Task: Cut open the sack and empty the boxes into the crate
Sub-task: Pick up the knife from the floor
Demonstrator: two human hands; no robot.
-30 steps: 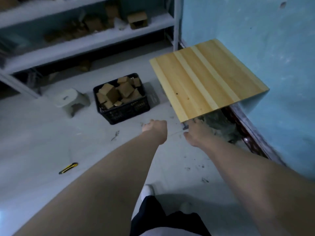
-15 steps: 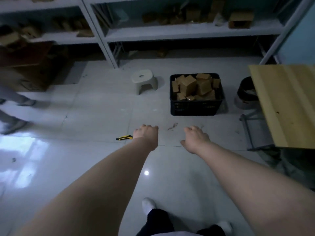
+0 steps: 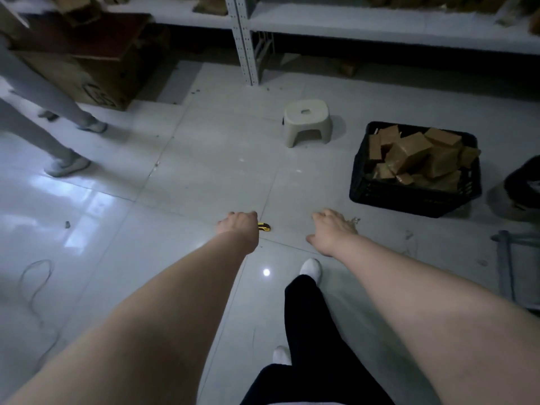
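A black plastic crate [image 3: 409,204] stands on the tiled floor at the right, filled with several brown cardboard boxes [image 3: 415,153]. A yellow and black utility knife [image 3: 265,228] lies on the floor; only its right end shows past my left hand [image 3: 238,225]. That hand hangs above the floor with loosely curled fingers and holds nothing. My right hand [image 3: 331,229] is stretched forward beside it, fingers apart and empty. No sack is in view.
A white plastic stool [image 3: 308,121] stands left of the crate. Another person's legs [image 3: 43,92] are at the far left by a large cardboard box [image 3: 87,74]. Metal shelving [image 3: 245,39] runs along the back. A dark bin [image 3: 523,182] and a metal frame [image 3: 508,267] are at the right edge.
My view has swung left, away from the wooden table. The crate now sits at the right, and the knife has passed from left of my left hand to behind it. Both hands remain empty.
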